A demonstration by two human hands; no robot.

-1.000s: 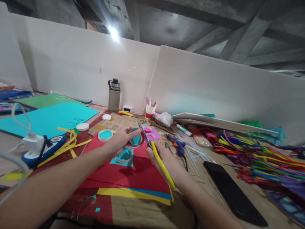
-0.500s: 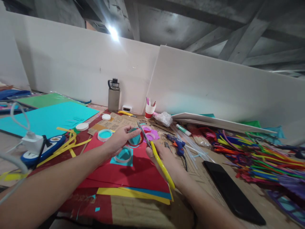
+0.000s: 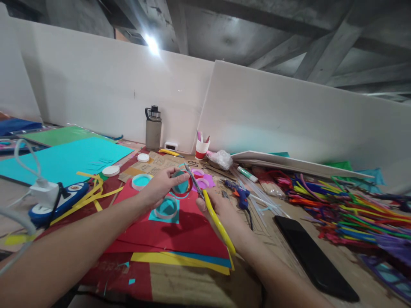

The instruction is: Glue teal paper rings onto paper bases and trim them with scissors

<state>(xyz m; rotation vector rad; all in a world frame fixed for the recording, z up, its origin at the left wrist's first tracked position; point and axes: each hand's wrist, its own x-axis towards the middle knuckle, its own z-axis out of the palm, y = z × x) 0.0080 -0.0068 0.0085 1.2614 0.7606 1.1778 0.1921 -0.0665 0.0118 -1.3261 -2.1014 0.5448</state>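
Note:
My left hand (image 3: 159,186) holds a small round teal disc with a red rim (image 3: 182,185) just above the table. My right hand (image 3: 217,209) grips yellow-handled scissors (image 3: 210,206), their blades pointing up at the disc's right edge. Under both hands lies a red paper sheet (image 3: 180,229) with a teal square and a white ring (image 3: 166,208) on it. Yellow and blue sheets stick out beneath the red one.
A grey water bottle (image 3: 153,127) and a paper cup (image 3: 202,149) stand by the white back wall. A blue glue gun (image 3: 239,194), black phone (image 3: 315,256), a pile of coloured pipe cleaners (image 3: 343,205), teal paper (image 3: 64,159), white lids and a charger (image 3: 45,192) surround the work spot.
My left hand has lifted and turned the disc slightly toward the scissor blades. The right hand has barely moved.

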